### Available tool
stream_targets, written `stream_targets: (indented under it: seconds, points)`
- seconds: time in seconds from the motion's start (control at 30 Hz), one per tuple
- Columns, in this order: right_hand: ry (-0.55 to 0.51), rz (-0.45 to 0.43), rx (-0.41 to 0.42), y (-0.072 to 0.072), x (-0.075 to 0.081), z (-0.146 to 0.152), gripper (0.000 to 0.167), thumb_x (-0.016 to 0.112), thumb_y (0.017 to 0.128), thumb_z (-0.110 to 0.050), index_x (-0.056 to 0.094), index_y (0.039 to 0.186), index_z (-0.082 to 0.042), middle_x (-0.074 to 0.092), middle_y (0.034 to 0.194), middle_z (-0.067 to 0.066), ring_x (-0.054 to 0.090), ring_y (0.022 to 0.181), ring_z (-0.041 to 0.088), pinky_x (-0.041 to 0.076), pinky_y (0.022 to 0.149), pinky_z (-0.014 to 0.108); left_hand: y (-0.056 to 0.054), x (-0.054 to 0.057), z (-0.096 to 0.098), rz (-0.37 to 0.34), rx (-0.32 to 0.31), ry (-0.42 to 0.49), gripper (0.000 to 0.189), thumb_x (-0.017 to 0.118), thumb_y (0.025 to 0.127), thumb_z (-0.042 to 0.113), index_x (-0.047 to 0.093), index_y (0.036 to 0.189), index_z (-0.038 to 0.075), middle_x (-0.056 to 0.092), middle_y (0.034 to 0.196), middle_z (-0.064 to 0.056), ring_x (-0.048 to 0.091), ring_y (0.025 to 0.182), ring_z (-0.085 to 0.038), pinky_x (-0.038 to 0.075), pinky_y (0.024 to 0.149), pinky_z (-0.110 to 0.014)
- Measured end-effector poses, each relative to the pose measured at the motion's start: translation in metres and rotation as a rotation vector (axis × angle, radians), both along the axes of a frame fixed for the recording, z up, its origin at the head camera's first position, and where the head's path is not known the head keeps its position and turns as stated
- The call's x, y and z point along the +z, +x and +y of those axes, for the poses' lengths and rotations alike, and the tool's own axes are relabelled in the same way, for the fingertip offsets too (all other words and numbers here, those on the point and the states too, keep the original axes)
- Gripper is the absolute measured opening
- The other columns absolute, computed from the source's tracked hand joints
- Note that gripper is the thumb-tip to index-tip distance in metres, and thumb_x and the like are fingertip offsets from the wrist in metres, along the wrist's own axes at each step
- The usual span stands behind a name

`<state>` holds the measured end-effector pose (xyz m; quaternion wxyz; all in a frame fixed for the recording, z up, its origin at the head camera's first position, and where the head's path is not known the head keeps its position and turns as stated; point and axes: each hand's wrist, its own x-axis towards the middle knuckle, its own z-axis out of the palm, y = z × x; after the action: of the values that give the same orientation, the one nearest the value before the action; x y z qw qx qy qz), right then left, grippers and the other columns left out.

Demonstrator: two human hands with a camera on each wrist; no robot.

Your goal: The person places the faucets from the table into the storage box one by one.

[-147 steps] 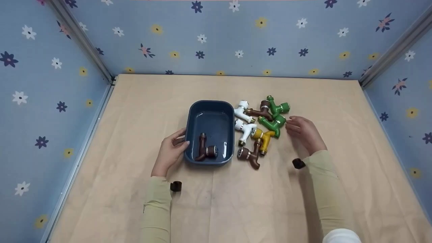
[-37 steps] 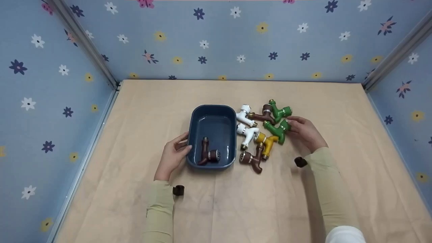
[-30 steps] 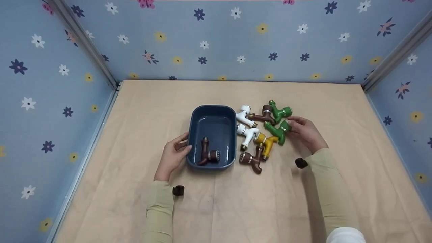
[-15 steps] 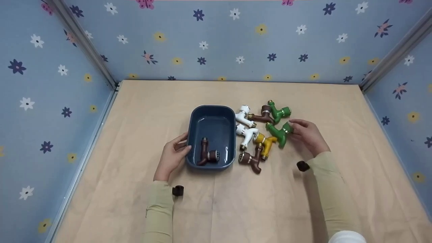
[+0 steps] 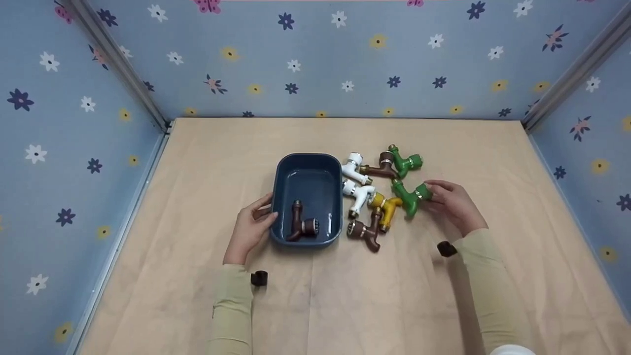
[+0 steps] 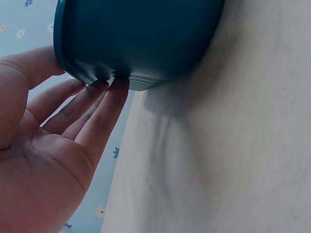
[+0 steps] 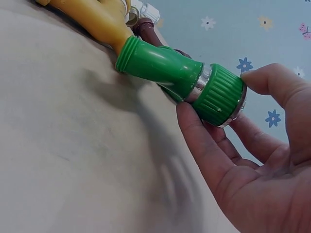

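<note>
My left hand (image 5: 249, 229) holds the left side of a deep blue rectangular tub (image 5: 308, 245), thumb at the rim and fingertips against the outer wall, as the left wrist view shows (image 6: 141, 39). A brown tap (image 5: 298, 224) lies inside the tub, near its front end. With thumb and fingers my right hand (image 5: 456, 204) grips the round ribbed knob of a green tap (image 5: 408, 197). In the right wrist view this green tap (image 7: 165, 65) points away from the palm, its spout end overlapping a yellow tap (image 7: 92, 22).
Right of the tub lie two white taps (image 5: 359, 195), two brown taps (image 5: 367, 231), the yellow tap (image 5: 389, 209) and another green tap (image 5: 405, 160), close together. Flower-patterned blue panels (image 5: 315, 59) enclose the beige-covered table (image 5: 315, 296) at the back and sides.
My right hand has taken hold of the nearer green tap's knob and drawn it right and toward me, away from the other green tap. My left hand stays on the tub.
</note>
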<state>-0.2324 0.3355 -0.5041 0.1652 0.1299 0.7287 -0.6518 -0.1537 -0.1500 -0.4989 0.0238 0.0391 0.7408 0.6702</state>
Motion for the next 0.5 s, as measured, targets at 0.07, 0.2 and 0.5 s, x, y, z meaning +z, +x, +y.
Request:
stream_targets:
  seconds: [0.07, 0.2, 0.5]
  points:
    - [-0.022, -0.004, 0.006, 0.003, 0.000, 0.000, 0.049, 0.057, 0.097, -0.027, 0.046, 0.137, 0.000, 0.057, 0.121, 0.012, 0.061, 0.105, 0.020, 0.043, 0.099, 0.045, 0.000, 0.000, -0.001, 0.001, 0.000, 0.004, 0.052, 0.061, 0.088, -0.009, 0.043, 0.138, -0.010, 0.045, 0.134, -0.033, 0.049, 0.118, -0.048, 0.045, 0.097, -0.041]
    - [-0.075, 0.005, 0.014, 0.009, 0.000, 0.001, 0.046, 0.053, 0.098, -0.020, 0.044, 0.137, 0.002, 0.057, 0.121, 0.015, 0.061, 0.106, 0.024, 0.043, 0.099, 0.047, 0.000, -0.001, -0.001, 0.007, -0.006, 0.020, 0.052, 0.060, 0.089, -0.010, 0.043, 0.138, -0.010, 0.044, 0.134, -0.034, 0.048, 0.119, -0.049, 0.045, 0.098, -0.041]
    - [-0.060, -0.021, 0.012, 0.018, -0.001, 0.001, 0.047, 0.055, 0.098, -0.024, 0.045, 0.137, 0.000, 0.060, 0.120, 0.012, 0.061, 0.106, 0.022, 0.043, 0.099, 0.046, -0.002, -0.002, 0.000, 0.004, -0.008, 0.027, 0.053, 0.060, 0.088, -0.010, 0.042, 0.137, -0.012, 0.043, 0.136, -0.034, 0.047, 0.118, -0.050, 0.044, 0.099, -0.044]
